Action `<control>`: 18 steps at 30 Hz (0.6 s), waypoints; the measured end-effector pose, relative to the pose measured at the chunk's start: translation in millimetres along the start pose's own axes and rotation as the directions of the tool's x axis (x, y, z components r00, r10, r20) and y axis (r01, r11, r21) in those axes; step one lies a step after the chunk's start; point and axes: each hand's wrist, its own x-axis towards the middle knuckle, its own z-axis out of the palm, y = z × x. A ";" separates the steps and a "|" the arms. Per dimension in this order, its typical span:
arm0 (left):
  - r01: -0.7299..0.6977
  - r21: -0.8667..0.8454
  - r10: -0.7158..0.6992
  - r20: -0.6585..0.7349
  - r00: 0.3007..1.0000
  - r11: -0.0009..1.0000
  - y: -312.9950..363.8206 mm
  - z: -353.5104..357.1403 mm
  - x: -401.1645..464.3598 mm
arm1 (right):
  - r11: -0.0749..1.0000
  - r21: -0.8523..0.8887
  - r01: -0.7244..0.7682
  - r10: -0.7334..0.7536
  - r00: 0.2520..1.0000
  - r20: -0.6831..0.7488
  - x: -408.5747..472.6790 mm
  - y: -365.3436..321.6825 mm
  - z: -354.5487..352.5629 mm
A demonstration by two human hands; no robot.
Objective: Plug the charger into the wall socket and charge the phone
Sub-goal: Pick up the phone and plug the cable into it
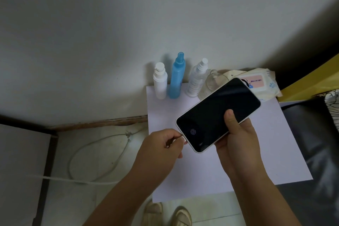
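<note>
Right grip [236, 134] around phone [218, 113], left [165, 143] pinching plug.

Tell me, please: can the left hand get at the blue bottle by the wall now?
Probably not yet. The path across the white table to the blue bottle is open, but the left hand is pinched at the phone bottom edge, so its grip seems occupied.

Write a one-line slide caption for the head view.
Right hand holds a dark-screened phone over a white table while the left hand pinches at its bottom edge.
</note>
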 end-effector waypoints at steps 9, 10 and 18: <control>0.013 -0.046 -0.015 -0.022 1.000 0.999 0.1 6.5 -0.5 | 0.999 -0.021 0.048 -0.048 0.998 0.035 1.3 0.9 1.0; 0.019 -0.061 -0.020 -0.018 1.000 0.998 -0.6 7.2 -0.3 | 0.999 -0.021 0.050 -0.049 0.998 0.029 1.5 2.1 0.2; 0.024 -0.115 -0.004 0.172 0.985 0.993 -1.7 7.5 1.8 | 0.999 -0.008 0.032 -0.031 0.998 0.062 5.1 -5.3 -9.8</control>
